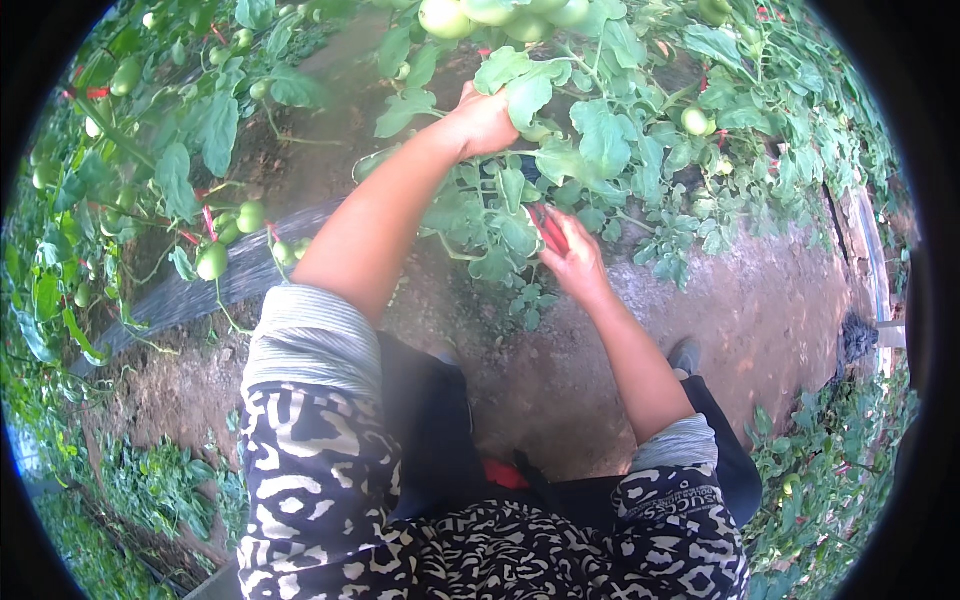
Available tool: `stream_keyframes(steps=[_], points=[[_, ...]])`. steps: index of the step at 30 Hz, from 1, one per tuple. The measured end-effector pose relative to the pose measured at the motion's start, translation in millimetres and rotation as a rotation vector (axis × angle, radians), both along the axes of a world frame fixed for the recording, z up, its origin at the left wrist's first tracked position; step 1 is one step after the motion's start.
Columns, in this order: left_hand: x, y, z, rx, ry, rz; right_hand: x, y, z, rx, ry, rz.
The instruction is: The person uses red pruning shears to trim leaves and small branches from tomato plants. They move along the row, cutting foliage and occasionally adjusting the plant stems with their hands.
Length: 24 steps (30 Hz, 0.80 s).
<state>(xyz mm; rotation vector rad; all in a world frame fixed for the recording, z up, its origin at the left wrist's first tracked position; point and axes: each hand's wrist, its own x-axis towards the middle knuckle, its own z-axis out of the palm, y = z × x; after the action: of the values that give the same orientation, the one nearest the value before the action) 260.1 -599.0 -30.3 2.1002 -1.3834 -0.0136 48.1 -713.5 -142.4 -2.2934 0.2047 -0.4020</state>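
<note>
My left hand [486,127] reaches into a tomato plant [600,139], below a cluster of large green tomatoes [450,16]. Leaves cover its fingers, so what they grip cannot be made out. Lower and to the right, my right hand [579,262] is closed around a red-handled hand tool [550,229]. The tool points up and left into the foliage, and its working end is hidden behind leaves. A drooping leafy shoot [499,232] hangs between the two hands, close beside the tool.
More tomato plants with green fruit [212,261] and red ties [208,223] stand at left. Dark plastic film [225,259] runs along the soil there. Bare soil [757,315] lies at right, with my shoe [685,354] on it. Low plants [817,480] grow behind me.
</note>
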Motion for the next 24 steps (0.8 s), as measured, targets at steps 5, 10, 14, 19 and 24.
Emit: stream_keyframes(steps=[5,10,14,19,24], points=[[-7.5,-2.3,10.6,0.011,0.141,0.013,-2.6,-4.9,-5.3,-0.001,-0.003,-0.015],[-14.1,51.5,31.3,-0.011,0.484,-0.091,-17.4,-5.7,-2.7,-0.075,0.054,-0.095],[-47.4,147.5,20.5,-0.541,1.002,-0.099,-55.3,-41.0,-37.4,-0.181,-0.048,-0.089],[-118.2,272.5,-22.3,-1.666,1.350,-0.352,-77.4,-35.4,-88.7,-0.013,-0.009,-0.100],[-175.5,276.1,-64.2,-2.078,1.474,-0.797,-98.5,-82.4,-139.4,0.291,0.002,-0.124]])
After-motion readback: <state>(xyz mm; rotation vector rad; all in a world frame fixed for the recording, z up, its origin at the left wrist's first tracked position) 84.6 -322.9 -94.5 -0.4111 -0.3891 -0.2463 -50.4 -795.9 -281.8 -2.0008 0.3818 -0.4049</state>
